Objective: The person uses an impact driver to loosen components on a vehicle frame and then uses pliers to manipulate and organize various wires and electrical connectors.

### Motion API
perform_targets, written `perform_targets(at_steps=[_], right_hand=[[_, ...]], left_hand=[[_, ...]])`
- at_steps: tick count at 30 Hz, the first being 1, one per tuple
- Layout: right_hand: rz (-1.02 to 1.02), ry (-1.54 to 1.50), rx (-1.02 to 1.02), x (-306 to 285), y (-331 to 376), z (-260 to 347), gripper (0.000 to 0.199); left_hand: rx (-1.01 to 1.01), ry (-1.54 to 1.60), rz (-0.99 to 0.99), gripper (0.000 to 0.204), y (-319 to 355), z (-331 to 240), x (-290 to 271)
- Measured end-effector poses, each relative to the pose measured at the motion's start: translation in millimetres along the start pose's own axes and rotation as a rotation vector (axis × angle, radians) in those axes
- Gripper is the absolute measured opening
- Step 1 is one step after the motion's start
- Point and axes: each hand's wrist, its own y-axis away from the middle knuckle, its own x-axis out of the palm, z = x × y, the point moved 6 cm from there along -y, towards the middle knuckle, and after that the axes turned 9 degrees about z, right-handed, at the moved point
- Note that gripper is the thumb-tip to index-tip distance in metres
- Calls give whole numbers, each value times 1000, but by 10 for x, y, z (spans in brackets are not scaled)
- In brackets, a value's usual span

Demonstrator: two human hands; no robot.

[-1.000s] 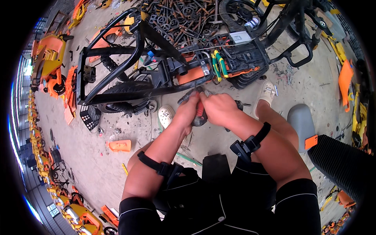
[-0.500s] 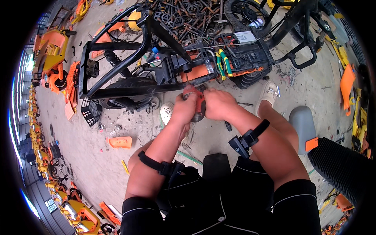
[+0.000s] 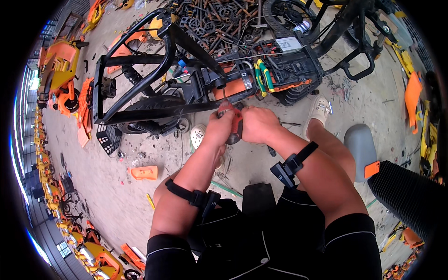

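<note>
Both hands are closed around a red and black power drill point(image 3: 236, 122) in front of me. My left hand point(image 3: 219, 128) wraps its left side, while my right hand point(image 3: 259, 124) is clenched against its right side; the fingers of both are partly hidden. A thin bit points away from me, toward the black frame point(image 3: 163, 112) of a stripped scooter or bike. Whether its tip touches a part, I cannot tell. Just beyond my right hand, pliers point(image 3: 263, 77) with green and yellow handles lie on the vehicle's middle section, near an orange panel point(image 3: 229, 88).
A heap of rusty metal parts point(image 3: 219, 21) lies beyond the frame. An orange plastic piece point(image 3: 144, 172) is on the floor at left, a grey seat point(image 3: 359, 151) with an orange phone-like object point(image 3: 372, 170) at right. Yellow vehicles point(image 3: 60, 65) line the left side.
The view has shifted slightly. Both hands stay on the drill, with nearly the same hold and place at the frame.
</note>
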Motion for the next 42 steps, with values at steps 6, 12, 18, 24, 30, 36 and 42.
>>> perform_targets(at_steps=[6,12,18,24,30,36,42], right_hand=[[41,25,49,-18,-23,51,37],[-12,11,31,3,-58,37,37],[-2,-18,59,11,-86,16,36],[30,-63,52,2,-121,26,34],[47,-60,76,15,-157,11,34],[40,-68,73,-51,-155,48,33],[74,-55,73,-13,-215,11,32]], left_hand=[[-30,37,73,59,-35,7,-39],[24,38,-31,44,32,-101,-8],[-3,21,49,54,7,-107,-4],[-14,18,40,49,8,-130,-14],[-21,-6,54,46,-29,-134,-22],[19,22,3,41,-75,-129,-41],[3,8,-2,47,-62,-161,-37]])
